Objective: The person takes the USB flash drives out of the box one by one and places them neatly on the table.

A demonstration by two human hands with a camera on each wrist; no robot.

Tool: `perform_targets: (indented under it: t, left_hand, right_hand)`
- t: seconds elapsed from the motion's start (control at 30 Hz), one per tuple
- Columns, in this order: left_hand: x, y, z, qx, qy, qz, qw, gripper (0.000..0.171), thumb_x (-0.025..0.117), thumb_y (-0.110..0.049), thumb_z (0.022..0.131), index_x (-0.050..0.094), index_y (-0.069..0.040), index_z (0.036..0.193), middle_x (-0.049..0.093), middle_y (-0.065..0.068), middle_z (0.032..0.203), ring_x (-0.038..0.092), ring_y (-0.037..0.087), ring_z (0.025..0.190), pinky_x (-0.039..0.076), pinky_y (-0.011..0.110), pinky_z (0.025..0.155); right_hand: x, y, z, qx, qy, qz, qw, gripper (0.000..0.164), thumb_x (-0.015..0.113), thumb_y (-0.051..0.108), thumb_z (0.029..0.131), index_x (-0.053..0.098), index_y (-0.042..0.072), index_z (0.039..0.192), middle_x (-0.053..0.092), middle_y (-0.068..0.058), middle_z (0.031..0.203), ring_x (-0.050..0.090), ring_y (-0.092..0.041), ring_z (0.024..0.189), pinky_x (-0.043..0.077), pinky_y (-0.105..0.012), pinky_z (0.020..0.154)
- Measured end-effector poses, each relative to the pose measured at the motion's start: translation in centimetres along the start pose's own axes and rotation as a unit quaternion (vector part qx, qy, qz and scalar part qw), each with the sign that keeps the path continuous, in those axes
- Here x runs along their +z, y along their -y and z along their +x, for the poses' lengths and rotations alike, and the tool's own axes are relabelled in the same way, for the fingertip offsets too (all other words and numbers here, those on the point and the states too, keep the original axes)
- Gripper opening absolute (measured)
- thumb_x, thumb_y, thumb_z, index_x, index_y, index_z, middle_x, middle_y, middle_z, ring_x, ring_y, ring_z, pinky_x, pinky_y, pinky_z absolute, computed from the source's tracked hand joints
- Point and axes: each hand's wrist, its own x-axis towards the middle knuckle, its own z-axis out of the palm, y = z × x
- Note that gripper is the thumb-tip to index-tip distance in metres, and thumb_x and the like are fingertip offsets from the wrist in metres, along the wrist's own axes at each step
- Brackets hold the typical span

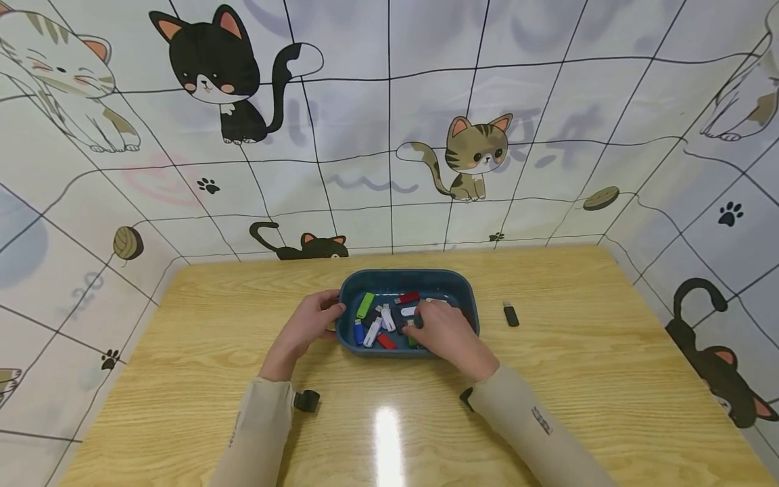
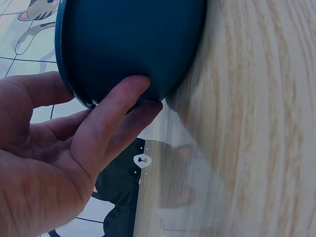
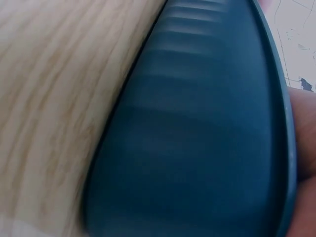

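A dark blue plastic tray (image 1: 409, 276) stands on the table with several USB sticks in it, among them a green one (image 1: 365, 306), a blue one (image 1: 358, 332) and white ones (image 1: 372, 333). At the tray's left end my left hand (image 1: 310, 316) holds the rim; the left wrist view shows fingers (image 2: 111, 108) against the outer wall. My right hand (image 1: 447, 331) reaches over the near right rim, its fingertips down among the USB sticks. I cannot tell whether they pinch one. Only the tray's wall (image 3: 187, 138) and part of a hand (image 3: 306, 148) show in the right wrist view.
A black USB stick (image 1: 511, 315) lies on the wooden table (image 1: 341, 433) to the right of the tray. Behind the table and on both sides stand cloth walls (image 1: 365, 128) printed with cats and grid lines.
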Motion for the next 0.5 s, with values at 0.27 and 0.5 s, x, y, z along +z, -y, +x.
perform_targets:
  t: [0.27,0.5]
  left_hand:
    - [0.07,-0.15,-0.05,-0.001,0.0,0.004,1.0,0.048,0.052,-0.013,0.107,0.046,0.005,0.151,0.057,0.025,0.141,0.065,0.036,0.117,0.063,0.044,0.08]
    - [0.04,-0.05,-0.04,0.011,0.009,-0.002,0.9999,0.048,0.05,-0.011,0.107,0.043,0.009,0.151,0.057,0.028,0.141,0.062,0.04,0.121,0.063,0.044,0.079]
  right_hand:
    - [0.03,0.23,0.59,-0.014,0.017,-0.011,1.0,0.036,0.081,0.034,0.091,0.06,0.012,0.071,0.046,0.001,0.06,0.044,-0.016,0.055,0.03,-0.029,0.051]
    - [0.45,0.41,1.04,-0.023,0.016,-0.028,0.999,0.034,0.084,0.03,0.087,0.063,0.012,0.069,0.051,0.0,0.06,0.048,-0.017,0.056,0.034,-0.03,0.051]
